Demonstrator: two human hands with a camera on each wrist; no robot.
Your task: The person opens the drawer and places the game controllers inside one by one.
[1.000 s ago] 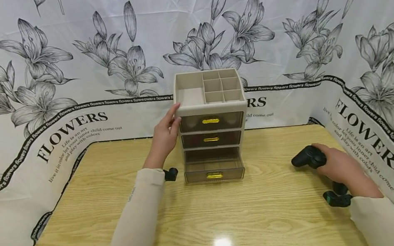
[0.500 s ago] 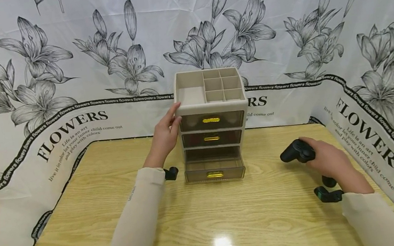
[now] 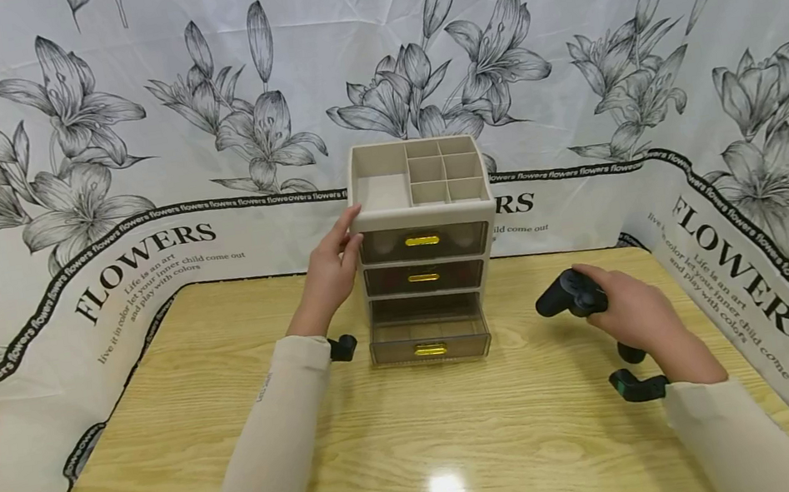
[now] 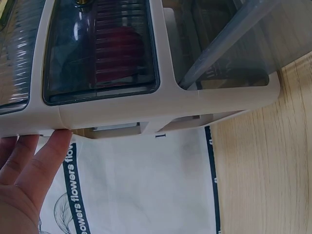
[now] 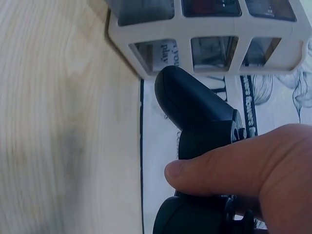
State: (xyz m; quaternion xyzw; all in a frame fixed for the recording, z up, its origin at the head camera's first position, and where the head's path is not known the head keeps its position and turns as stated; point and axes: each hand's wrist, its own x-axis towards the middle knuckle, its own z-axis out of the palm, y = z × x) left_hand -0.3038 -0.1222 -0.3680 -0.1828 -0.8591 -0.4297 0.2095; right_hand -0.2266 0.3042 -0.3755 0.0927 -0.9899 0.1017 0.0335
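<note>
A white desktop drawer organizer (image 3: 424, 215) stands at the back of the table, with smoky see-through drawers and gold handles. Its bottom drawer (image 3: 430, 350) is pulled out and looks bare inside; the upper two are closed. My left hand (image 3: 328, 270) rests on the organizer's left side, fingers fairly straight against the frame near the top. Out to the right, my right hand (image 3: 631, 309) holds a black game controller (image 3: 571, 294) above the table. In the right wrist view the thumb (image 5: 209, 175) lies across the controller's middle, and one grip points toward the organizer.
A dark red thing (image 4: 119, 51) shows through the middle drawer in the left wrist view. Compartments (image 3: 444, 167) divide the organizer's top. Flower-printed cloth (image 3: 251, 89) hangs behind and along both sides of the wooden table (image 3: 526, 429).
My right hand has moved left and slightly away from me, carrying the game controller closer to the organizer. The left hand and the drawers have stayed put.
</note>
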